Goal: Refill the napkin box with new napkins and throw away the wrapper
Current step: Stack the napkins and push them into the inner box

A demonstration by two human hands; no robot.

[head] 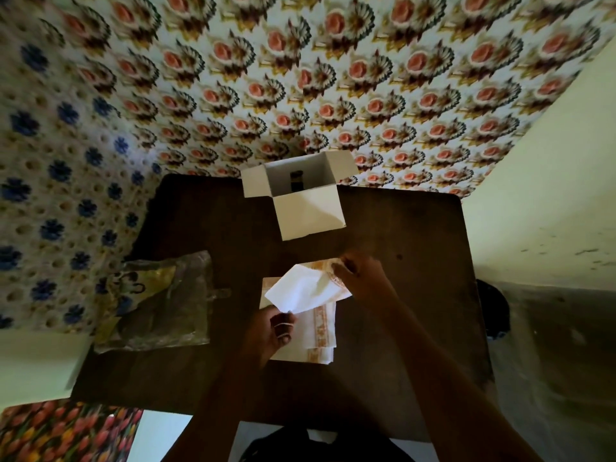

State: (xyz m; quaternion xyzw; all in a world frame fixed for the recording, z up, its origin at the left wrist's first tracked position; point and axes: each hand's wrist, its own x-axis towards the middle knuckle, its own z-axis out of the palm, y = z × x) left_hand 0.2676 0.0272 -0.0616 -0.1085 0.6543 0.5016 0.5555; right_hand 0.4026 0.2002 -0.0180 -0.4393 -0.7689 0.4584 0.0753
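Note:
A white napkin (301, 290) is lifted above a stack of napkins with orange borders (316, 331) on the dark table (216, 228). My left hand (271, 331) pinches its near corner. My right hand (358, 280) grips its far right edge. The white napkin box (300, 191) stands open at the table's far edge, flaps spread, with a dark slot showing inside. The crumpled clear plastic wrapper (160, 301) lies at the table's left, apart from both hands.
A flower-patterned floor lies beyond the table. A pale wall runs along the right. A dark round object (493, 308) sits on the floor by the table's right edge. A tulip-print surface (66, 431) is at the lower left.

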